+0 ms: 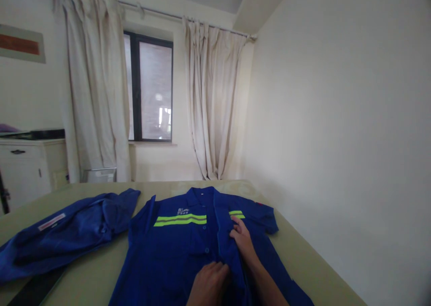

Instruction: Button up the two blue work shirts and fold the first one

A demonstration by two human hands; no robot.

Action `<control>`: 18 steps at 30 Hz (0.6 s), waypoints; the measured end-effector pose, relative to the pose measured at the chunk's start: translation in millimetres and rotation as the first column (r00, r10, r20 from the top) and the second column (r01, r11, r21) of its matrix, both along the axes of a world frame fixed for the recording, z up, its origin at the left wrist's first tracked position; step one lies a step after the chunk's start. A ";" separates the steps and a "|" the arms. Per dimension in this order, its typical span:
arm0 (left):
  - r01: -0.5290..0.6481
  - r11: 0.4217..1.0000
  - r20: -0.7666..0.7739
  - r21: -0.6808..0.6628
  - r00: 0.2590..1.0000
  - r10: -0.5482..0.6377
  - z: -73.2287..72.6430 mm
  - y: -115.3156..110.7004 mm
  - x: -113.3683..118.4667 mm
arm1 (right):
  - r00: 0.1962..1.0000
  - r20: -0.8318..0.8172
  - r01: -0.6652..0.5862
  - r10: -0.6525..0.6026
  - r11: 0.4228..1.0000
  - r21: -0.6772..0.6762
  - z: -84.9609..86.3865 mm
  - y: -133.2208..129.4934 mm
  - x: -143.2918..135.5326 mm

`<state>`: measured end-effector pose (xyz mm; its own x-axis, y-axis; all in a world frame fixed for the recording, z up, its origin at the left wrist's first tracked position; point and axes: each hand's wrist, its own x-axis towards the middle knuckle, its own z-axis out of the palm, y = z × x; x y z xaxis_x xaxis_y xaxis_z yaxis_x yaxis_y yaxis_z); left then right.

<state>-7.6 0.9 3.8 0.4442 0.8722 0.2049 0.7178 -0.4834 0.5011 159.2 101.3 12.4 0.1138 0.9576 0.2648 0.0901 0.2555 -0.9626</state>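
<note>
A blue short-sleeved work shirt (pixel 175 247) lies spread on the table with its collar at the far end. A bright yellow-green reflective stripe crosses its chest, and white lettering sits above the stripe on the left side. Its front is partly unfastened, and the right-hand front panel is folded over along its edge. Low on the front opening, my left hand (pixel 211 281) is closed on the cloth, fingers curled under and partly hidden. Farther up, my right hand (pixel 241 236) holds the folded front panel near the stripe, its index finger reaching forward.
Another blue garment (pixel 77 227), bunched and bearing a pale label, lies on the left of the greenish table (pixel 323 270). Under it is a dark flat strip (pixel 38 286). A white wall (pixel 336 117) borders the right side. Curtains (pixel 213 95) and a white cabinet (pixel 25 166) stand beyond.
</note>
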 end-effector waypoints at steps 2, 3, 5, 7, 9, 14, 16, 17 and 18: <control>-0.198 0.980 0.233 0.013 0.954 0.190 3.1 6.0 -19.9 | 0.997 -0.026 -0.079 0.079 0.996 -0.036 14.5 -8.2 4.7; -0.329 0.944 0.370 0.007 0.878 0.303 5.2 9.6 -32.9 | 0.993 -0.018 -0.117 0.116 0.991 -0.057 22.0 -12.9 7.1; -0.552 0.833 0.566 -0.027 0.679 0.468 9.0 15.6 -60.6 | 0.980 0.054 -0.184 0.191 0.977 -0.110 33.3 -22.4 9.1; -0.601 0.799 0.622 -0.029 0.615 0.485 10.8 16.8 -83.1 | 0.951 0.138 -0.253 0.276 0.954 -0.161 36.6 -32.0 4.4; -0.465 0.885 0.540 0.011 0.748 0.386 10.8 11.8 -94.7 | 0.922 0.189 -0.312 0.339 0.937 -0.155 31.9 -42.3 -7.2; -0.100 0.987 -0.006 -0.129 0.995 0.100 11.1 -7.2 -84.3 | 0.793 0.393 -0.454 0.465 0.882 -0.128 16.4 -70.9 -37.5; -0.098 0.988 -0.155 -0.123 0.985 0.078 12.8 -8.8 -77.0 | 0.759 0.411 -0.491 0.505 0.859 -0.148 16.2 -78.2 -39.3; -0.095 0.991 -0.221 -0.099 0.973 0.071 14.5 -7.8 -74.5 | 0.756 0.407 -0.498 0.513 0.854 -0.150 16.8 -79.9 -37.5; -0.083 0.994 -0.285 -0.069 0.957 0.060 17.6 -5.4 -73.3 | 0.759 0.408 -0.494 0.507 0.857 -0.145 17.3 -80.4 -34.5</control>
